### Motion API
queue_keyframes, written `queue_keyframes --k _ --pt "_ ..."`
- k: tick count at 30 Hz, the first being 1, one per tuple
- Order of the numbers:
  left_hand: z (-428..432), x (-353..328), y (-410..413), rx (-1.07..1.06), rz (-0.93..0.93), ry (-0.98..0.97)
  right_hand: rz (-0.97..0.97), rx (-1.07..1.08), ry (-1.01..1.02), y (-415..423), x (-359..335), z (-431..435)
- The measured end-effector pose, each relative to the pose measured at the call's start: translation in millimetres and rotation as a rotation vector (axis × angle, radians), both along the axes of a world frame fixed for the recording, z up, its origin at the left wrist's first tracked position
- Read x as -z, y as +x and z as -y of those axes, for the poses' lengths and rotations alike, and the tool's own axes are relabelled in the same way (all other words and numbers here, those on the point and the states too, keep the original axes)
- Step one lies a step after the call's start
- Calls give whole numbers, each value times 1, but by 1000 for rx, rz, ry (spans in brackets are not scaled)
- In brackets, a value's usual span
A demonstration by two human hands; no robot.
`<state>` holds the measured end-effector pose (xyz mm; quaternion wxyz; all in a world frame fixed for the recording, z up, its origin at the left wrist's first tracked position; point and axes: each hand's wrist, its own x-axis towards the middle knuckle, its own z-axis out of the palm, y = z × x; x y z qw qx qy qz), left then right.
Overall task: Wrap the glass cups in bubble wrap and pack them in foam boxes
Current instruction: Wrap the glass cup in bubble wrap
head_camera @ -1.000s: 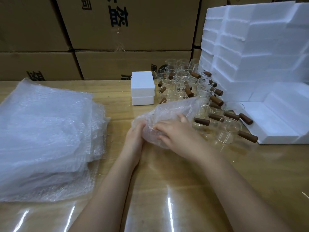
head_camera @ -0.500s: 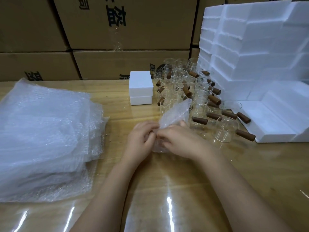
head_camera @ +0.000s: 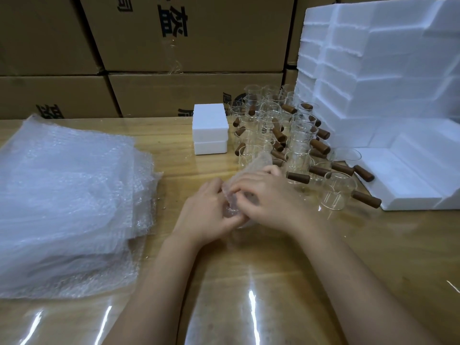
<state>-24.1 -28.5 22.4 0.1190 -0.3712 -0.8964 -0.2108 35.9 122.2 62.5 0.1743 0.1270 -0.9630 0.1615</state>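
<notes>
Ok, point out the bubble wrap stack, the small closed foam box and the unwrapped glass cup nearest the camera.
bubble wrap stack (head_camera: 69, 190), head view, middle of the top sheet.
small foam box (head_camera: 210, 118), head view, its top face.
nearest glass cup (head_camera: 336, 195), head view, its clear side wall.

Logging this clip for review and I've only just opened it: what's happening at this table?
A person is working with both bare hands at a wooden table. The left hand and right hand grip a bubble wrap sheet bunched between them, apparently round a glass cup, though the glass itself is hard to make out. Unwrapped glass cups with brown handles stand just beyond, a stack of bubble wrap lies to the left, and a small closed foam box sits farther back.
</notes>
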Motion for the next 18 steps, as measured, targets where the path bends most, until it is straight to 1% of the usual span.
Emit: queue_keyframes --k 2,4,8,9,11,13,15,16,18 --pt "1 4 -1 14 49 57 -2 17 91 -1 4 5" --pt "3 7 -1 20 134 162 -19 49 149 -3 5 6" --pt "5 12 -2 -74 271 340 -10 105 247 -3 12 2" --pt "5 13 -2 -60 246 351 -9 114 273 -3 14 2" --pt "6 12 -3 34 93 359 -32 122 315 -2 17 5" --pt "6 10 -3 100 -30 324 -52 104 326 -2 20 8" --pt "5 11 -2 108 -78 270 -88 62 304 -2 22 6" --pt "5 12 -2 101 -94 242 -108 51 255 -2 23 5" --pt "4 14 -3 71 -119 185 -201 75 51 -3 24 2"
